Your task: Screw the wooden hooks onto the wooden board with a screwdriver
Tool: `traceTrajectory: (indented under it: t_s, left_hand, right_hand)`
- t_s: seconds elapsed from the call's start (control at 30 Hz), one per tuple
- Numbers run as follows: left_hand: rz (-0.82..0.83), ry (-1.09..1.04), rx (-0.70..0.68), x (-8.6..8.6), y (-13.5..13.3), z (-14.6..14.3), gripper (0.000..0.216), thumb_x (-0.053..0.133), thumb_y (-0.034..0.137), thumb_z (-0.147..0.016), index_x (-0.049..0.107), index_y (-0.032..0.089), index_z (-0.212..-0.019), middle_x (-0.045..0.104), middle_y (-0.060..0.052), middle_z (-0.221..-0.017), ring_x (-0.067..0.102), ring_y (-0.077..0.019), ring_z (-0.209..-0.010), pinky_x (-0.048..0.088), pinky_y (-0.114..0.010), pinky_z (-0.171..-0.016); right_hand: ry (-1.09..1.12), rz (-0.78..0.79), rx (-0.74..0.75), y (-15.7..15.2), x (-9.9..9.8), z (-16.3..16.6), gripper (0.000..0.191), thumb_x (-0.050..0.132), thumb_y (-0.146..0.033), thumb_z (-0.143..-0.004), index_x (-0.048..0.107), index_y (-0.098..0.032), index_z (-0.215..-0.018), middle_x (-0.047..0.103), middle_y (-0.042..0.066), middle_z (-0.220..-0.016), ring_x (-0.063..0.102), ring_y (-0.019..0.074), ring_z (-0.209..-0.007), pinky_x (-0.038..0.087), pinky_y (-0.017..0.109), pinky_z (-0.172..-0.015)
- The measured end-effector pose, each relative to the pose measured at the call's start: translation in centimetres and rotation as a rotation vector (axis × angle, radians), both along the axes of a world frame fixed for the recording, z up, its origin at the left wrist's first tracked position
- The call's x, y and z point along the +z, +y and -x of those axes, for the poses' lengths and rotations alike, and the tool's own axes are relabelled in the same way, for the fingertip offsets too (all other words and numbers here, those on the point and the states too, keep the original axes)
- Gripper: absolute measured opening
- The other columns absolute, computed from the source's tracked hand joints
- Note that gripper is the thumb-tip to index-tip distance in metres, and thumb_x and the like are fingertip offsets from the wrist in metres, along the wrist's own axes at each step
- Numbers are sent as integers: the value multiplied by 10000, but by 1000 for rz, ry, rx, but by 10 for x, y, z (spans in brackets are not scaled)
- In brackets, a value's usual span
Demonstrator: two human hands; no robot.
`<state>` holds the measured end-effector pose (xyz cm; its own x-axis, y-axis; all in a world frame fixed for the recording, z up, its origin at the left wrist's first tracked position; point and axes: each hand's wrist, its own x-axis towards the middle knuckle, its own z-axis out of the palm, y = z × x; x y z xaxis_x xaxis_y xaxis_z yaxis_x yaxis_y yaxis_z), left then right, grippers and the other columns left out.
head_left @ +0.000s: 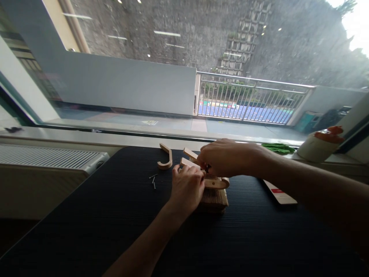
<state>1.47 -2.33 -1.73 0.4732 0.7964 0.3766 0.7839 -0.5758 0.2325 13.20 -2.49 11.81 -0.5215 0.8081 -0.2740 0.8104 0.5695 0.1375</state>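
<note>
A rough-edged wood block (215, 199) rests on the black table, partly under my hands. On it lies a pale wooden hook (216, 184) with a curved end and a hole. My left hand (188, 184) is closed around the pale wooden piece (190, 164), pressing it against the block. Above the block, my right hand (217, 157) has its fingers pinched together; a small dark bit shows between them, too hidden to name. Another pale wooden bar (190, 154) sticks out behind. A loose wooden hook (170, 158) and several screws (153, 180) lie to the left.
The black table (115, 215) reaches the window sill. At the right lie a flat card with a red stripe (279, 191), a green cloth (278, 148) and a whitish bottle with an orange top (318, 144). A radiator (49, 157) stands at the left.
</note>
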Motion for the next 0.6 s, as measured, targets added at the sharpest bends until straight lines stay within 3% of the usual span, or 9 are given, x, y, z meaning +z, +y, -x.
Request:
traceTrajectory:
  t_s: [0.2,0.6]
  left_hand:
    - [-8,6,7,0,0,-1,133,497,246,-820,624,213,-802,637,-43,-947,491,-237,-981,248,-445,-948]
    - [-42,-19,0,-2,1,0,132,497,241,-816,620,205,-787,628,-42,-912,500,-228,-944,256,-448,-933]
  right_hand:
    - [-8,-33,90,7,-10,1,126,573,-148,-723,627,-151,-837,631,32,-763,502,110,-606,308,246,-516]
    - [-37,-19,35,8,-7,4,177,582,-200,-743,633,-141,-902,641,44,-763,524,117,-615,328,246,-526]
